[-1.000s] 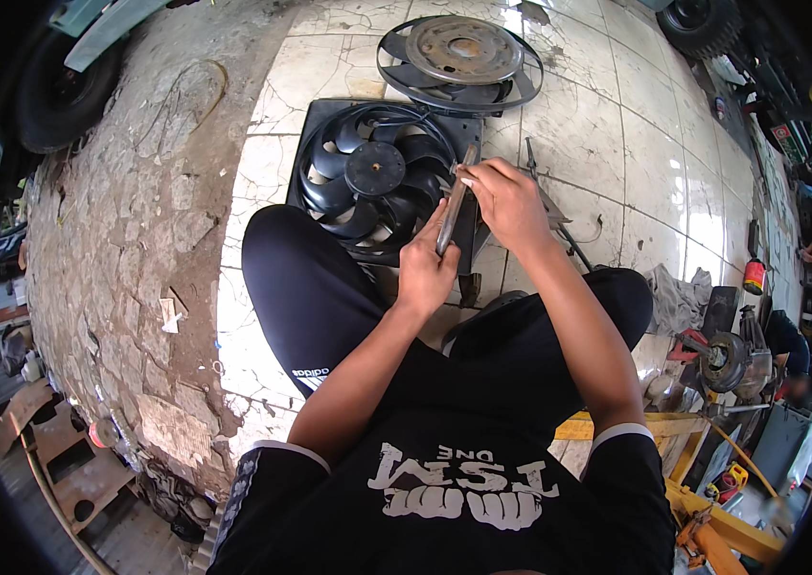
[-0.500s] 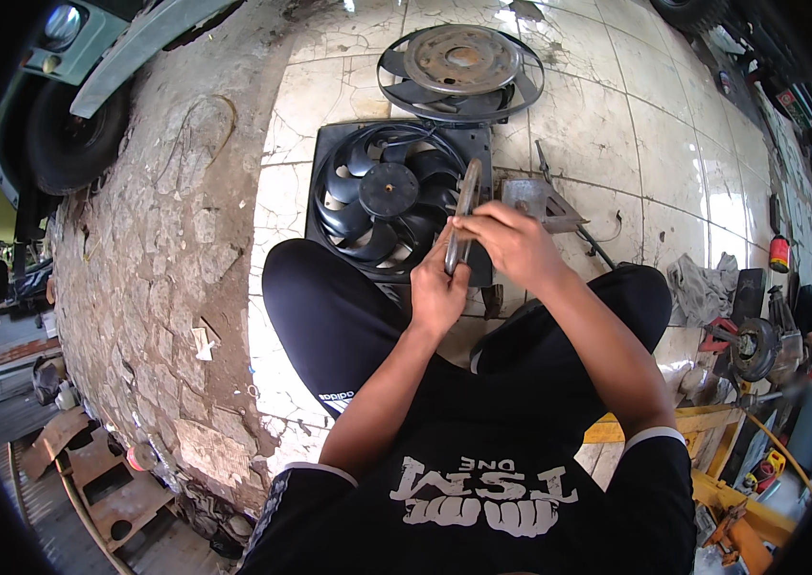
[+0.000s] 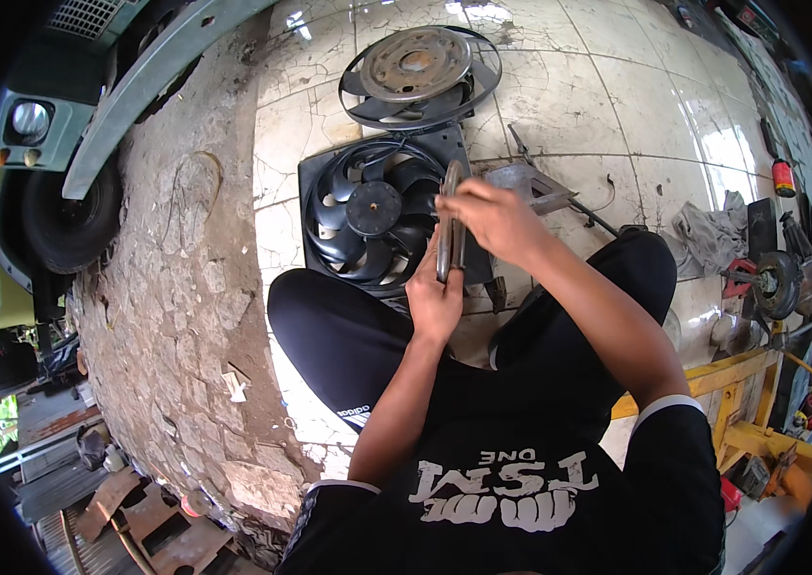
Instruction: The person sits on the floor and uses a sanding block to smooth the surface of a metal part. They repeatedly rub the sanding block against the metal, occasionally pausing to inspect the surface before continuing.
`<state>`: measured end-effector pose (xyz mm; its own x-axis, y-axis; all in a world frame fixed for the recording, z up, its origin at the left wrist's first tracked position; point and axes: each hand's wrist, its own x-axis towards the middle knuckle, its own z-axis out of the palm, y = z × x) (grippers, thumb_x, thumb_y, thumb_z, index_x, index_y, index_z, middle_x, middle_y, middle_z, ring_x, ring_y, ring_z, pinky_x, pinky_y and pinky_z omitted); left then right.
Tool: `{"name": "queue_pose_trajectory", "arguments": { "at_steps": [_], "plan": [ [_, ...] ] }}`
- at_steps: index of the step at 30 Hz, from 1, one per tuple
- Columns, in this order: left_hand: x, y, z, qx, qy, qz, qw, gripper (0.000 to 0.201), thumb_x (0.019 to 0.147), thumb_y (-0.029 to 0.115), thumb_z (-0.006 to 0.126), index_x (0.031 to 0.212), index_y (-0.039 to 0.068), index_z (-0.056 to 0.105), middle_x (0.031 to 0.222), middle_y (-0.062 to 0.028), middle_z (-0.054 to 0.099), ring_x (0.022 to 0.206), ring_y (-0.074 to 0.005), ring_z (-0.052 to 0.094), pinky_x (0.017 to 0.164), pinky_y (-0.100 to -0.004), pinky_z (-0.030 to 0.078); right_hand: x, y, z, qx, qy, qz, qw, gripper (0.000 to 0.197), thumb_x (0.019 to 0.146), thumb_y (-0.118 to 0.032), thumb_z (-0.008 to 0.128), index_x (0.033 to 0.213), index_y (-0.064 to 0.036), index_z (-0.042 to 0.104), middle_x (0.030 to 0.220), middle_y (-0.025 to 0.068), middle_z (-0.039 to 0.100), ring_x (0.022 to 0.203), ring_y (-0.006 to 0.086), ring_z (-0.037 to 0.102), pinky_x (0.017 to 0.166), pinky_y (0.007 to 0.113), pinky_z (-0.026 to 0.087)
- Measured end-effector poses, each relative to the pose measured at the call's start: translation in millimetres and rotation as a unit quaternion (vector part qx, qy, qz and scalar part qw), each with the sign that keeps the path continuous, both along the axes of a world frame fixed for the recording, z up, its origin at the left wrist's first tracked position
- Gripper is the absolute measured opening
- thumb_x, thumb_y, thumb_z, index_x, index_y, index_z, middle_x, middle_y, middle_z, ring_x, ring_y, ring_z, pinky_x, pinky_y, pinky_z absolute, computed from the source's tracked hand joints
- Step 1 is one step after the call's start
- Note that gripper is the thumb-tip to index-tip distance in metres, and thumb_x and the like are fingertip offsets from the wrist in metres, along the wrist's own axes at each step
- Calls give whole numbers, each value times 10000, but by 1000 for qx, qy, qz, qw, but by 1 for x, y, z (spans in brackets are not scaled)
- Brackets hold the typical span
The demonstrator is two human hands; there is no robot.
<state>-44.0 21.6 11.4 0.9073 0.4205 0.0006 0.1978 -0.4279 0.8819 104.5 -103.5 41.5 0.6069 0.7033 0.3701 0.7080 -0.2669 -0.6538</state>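
A greyish metal piece with a curved rim (image 3: 443, 257), seen nearly edge-on, stands upright between my hands above my crossed legs. My left hand (image 3: 434, 307) is closed on its near end from below. Bent fingers of my right hand (image 3: 494, 218) are pressed together at its upper right side; whatever they pinch there is hidden. Just beyond lies a black radiator fan (image 3: 373, 209) in a square shroud, its right edge partly covered by the held piece. Behind it, a rusty round metal disc (image 3: 415, 65) rests on a second black ringed fan (image 3: 382, 117).
To the right lie a metal bracket (image 3: 545, 192) and a thin dark rod (image 3: 595, 218) on the cracked tiles. Farther right are a grey cloth (image 3: 712, 230), a small wheel (image 3: 777, 286) and a yellow frame (image 3: 703, 379). A vehicle tyre (image 3: 70, 220) stands left, beyond rough stone ground (image 3: 185, 307).
My right hand has moved away from me along the held piece, toward its far end. The left hand keeps its hold. The whole view has shifted slightly, showing more of the vehicle at left.
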Motion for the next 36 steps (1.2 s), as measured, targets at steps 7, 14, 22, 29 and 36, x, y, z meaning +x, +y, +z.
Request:
{"name": "queue_pose_trajectory", "arguments": {
  "at_steps": [7, 14, 22, 29, 36],
  "plan": [
    [6, 2, 5, 8, -46, 26, 999, 527, 909, 55, 632, 1427, -36, 644, 1063, -233, 785, 1026, -286, 796, 915, -397, 595, 2, 11, 0, 23, -33, -42, 998, 252, 951, -47, 734, 1193, -82, 789, 1018, 55, 711, 835, 262, 755, 734, 378, 629],
    [0, 4, 4, -25, 21, 22, 999, 509, 922, 71, 637, 1427, 10, 668, 926, -178, 748, 778, -219, 721, 769, -393, 581, -22, 1, -4, 7, -72, 23, 997, 261, 954, -77, 695, 1193, -129, 785, 1045, 34, 715, 838, 266, 767, 722, 396, 646],
    [0, 3, 9, -22, 17, 2, 1000, 580, 872, 4, 617, 1451, -20, 624, 1359, -251, 663, 1149, -368, 710, 967, -419, 585, -11, -7, 5, 7, -15, 61, 998, 314, 978, -70, 697, 1285, -90, 757, 1020, 139, 713, 807, 347, 733, 684, 420, 608],
    [1, -1, 7, -27, -18, -13, 999, 596, 855, -21, 614, 1451, -21, 622, 1508, -242, 620, 1295, -412, 670, 1066, -421, 559, 9, -3, 4, -56, 2, -7, 998, 304, 982, -97, 710, 1279, -105, 773, 990, 141, 728, 815, 350, 735, 721, 425, 600],
    [6, -4, 5, -12, -51, -12, 999, 498, 838, -17, 639, 1332, -9, 706, 1493, -229, 637, 1209, -392, 725, 974, -410, 587, 24, -7, 0, 19, 7, -21, 1000, 333, 991, -77, 683, 1314, -104, 759, 984, 132, 726, 838, 344, 737, 736, 430, 598]
  ]
}}
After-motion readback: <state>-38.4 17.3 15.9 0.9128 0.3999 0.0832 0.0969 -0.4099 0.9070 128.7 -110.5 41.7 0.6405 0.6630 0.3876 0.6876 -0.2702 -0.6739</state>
